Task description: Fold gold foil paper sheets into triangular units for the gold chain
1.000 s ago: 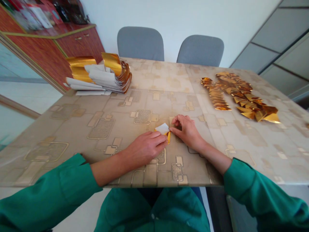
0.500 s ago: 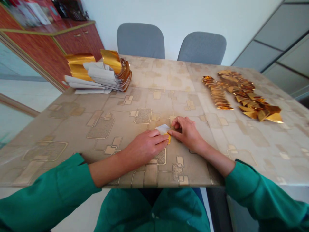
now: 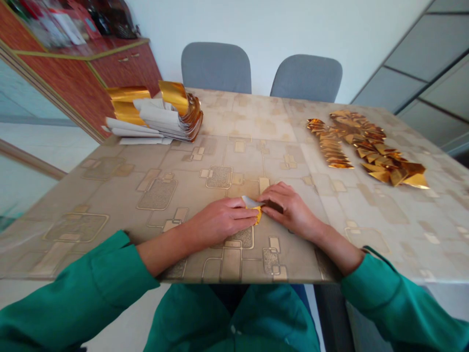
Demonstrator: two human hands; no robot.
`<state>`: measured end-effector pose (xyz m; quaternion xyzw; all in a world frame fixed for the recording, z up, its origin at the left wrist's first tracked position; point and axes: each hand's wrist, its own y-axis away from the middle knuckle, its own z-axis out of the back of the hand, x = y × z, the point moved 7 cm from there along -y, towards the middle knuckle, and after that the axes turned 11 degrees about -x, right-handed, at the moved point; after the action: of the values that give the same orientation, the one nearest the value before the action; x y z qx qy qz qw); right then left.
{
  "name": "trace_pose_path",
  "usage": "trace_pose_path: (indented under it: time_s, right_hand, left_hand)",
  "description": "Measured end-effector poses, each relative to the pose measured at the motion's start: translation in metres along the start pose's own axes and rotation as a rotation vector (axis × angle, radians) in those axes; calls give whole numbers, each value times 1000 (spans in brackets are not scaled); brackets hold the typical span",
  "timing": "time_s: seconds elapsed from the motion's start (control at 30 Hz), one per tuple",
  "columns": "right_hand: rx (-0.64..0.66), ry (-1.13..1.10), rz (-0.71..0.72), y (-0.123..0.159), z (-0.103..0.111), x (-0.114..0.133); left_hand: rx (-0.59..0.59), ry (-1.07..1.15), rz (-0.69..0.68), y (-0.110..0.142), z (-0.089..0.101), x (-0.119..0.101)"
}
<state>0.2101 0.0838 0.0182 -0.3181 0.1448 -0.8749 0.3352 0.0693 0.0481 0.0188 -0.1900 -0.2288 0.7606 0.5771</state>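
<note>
A small piece of gold foil paper (image 3: pixel 253 206) with a white back lies on the patterned table (image 3: pixel 205 161) near its front edge. My left hand (image 3: pixel 220 222) presses on it from the left, fingers closed flat on the paper. From the right, my right hand (image 3: pixel 289 208) pinches the paper's white flap with its fingertips. Most of the paper is hidden under both hands. Both arms wear green sleeves.
A stack of gold and white foil sheets (image 3: pixel 161 115) sits at the back left. Rows of folded gold pieces (image 3: pixel 362 146) lie at the back right. Two grey chairs (image 3: pixel 216 66) stand behind the table. A red-brown cabinet (image 3: pixel 91 73) is at the left.
The white flap has been folded lower and shows less. Both hands have drawn closer together over the paper.
</note>
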Motion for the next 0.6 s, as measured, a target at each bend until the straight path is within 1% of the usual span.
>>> trace_pose_path:
  time_s: [0.07,0.13,0.23,0.33,0.5,0.6]
  right_hand:
    - [32,38,37,3,-1,4]
    - [31,66,73,4,0,7]
    - [36,66,128,4,1,11]
    - [39,74,160,4,1,13]
    - [43,171,204,4,1,15]
    - [50,244,231,4,0,17]
  left_hand:
    - [-12,-25,-18,-1,5,-2]
    - [-35,-60,-32,-1,9,-4]
    - [-66,-109,1,2,13,-3]
    - [-43,-135,50,5,11,2]
    - [-14,-183,-11,4,12,1]
    - [9,-216,1,5,11,2]
